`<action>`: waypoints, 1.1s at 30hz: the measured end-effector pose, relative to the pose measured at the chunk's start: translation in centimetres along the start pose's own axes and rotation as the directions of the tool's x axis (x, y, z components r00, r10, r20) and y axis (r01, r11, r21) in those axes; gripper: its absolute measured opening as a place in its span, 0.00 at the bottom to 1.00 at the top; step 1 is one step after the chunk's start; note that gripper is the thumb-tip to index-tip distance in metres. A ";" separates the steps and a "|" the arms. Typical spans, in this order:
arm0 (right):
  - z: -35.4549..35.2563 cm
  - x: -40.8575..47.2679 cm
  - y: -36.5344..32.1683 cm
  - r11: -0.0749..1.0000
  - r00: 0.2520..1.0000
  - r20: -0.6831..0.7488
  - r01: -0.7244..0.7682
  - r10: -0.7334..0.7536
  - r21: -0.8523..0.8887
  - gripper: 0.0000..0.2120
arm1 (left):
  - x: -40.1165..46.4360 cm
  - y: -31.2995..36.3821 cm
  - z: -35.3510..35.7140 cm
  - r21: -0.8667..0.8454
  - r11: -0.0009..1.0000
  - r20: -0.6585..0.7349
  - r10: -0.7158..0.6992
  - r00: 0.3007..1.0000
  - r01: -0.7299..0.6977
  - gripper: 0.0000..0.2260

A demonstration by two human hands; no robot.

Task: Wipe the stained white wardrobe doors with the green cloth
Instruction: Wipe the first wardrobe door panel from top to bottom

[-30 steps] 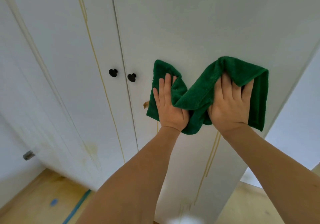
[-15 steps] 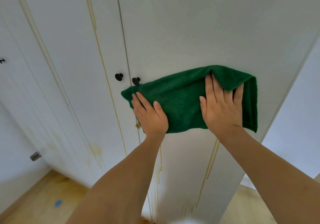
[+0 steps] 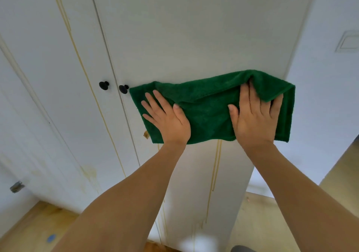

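We've got the green cloth [image 3: 206,113] stretched sideways across the right wardrobe door [image 3: 194,37], left hand [image 3: 167,119] and right hand [image 3: 252,119] pressing flat-fingered; yellow drip streaks [image 3: 217,166] run straight below.

Single view only: camera on my head, wide-angle, close to wardrobe doors [image 3: 184,37], facing forward and slightly down along my forearms. Door lines bow toward frame edges. My left hand [image 3: 167,119] and right hand [image 3: 254,119] sit mid-frame; wooden floor [image 3: 35,224] shows along bottom edge. No second view, so no shared area.
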State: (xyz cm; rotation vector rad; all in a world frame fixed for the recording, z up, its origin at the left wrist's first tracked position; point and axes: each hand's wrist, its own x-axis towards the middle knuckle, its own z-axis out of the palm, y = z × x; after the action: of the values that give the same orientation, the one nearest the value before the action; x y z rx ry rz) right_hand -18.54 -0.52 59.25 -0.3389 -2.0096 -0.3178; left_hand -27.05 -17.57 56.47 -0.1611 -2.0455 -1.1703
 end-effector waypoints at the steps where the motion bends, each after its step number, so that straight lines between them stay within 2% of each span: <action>1: 0.2 -0.2 -1.4 0.996 0.996 0.010 -0.087 0.087 0.013 0.29 | 0.1 -0.1 -0.1 0.004 1.000 0.004 0.009 1.000 -0.009 0.30; 3: 0.8 -0.8 -5.0 0.988 0.988 0.035 -0.150 0.149 0.043 0.29 | 0.3 -0.4 -0.3 0.002 0.999 0.007 0.034 0.999 -0.034 0.30; 6: 2.5 -2.8 -8.7 0.996 0.998 0.056 0.030 -0.034 0.082 0.24 | 0.9 -1.5 -1.2 -0.005 0.991 0.047 0.133 0.990 -0.133 0.37; 8: 3.4 -3.5 -8.9 0.994 0.996 0.028 0.083 -0.085 0.067 0.21 | 1.5 -3.3 -2.1 0.034 0.965 0.076 0.258 0.963 -0.261 0.40; 11: 3.8 -3.8 -8.2 0.989 0.989 -0.039 0.142 -0.140 0.041 0.22 | 2.3 -5.4 -2.7 0.031 0.923 0.063 0.380 0.923 -0.382 0.38; 19: 4.3 -3.6 -8.1 0.993 0.984 -0.145 0.110 -0.102 0.047 0.23 | 2.4 -5.2 -0.4 -0.005 0.904 -0.169 0.420 0.892 -0.427 0.30; 23: 4.2 -3.5 -8.1 0.994 0.978 -0.180 0.107 -0.101 0.019 0.25 | 2.4 -5.5 -0.1 -0.036 0.866 -0.245 0.477 0.844 -0.499 0.17; 27: 4.0 -3.5 -8.3 0.995 0.969 -0.230 0.095 -0.090 0.010 0.27 | 2.5 -5.7 0.1 -0.007 0.860 -0.264 0.491 0.830 -0.511 0.29; 33: 4.2 -3.6 -8.5 0.995 0.951 -0.292 0.100 -0.097 -0.004 0.28 | 3.1 -6.7 0.9 0.045 0.855 -0.269 0.509 0.818 -0.517 0.27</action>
State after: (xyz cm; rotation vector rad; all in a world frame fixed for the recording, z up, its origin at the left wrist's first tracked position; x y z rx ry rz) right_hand -23.55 -7.24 53.54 -0.1730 -1.7385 -0.3957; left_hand -32.73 -21.46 53.70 -0.5084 -1.5984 -0.8254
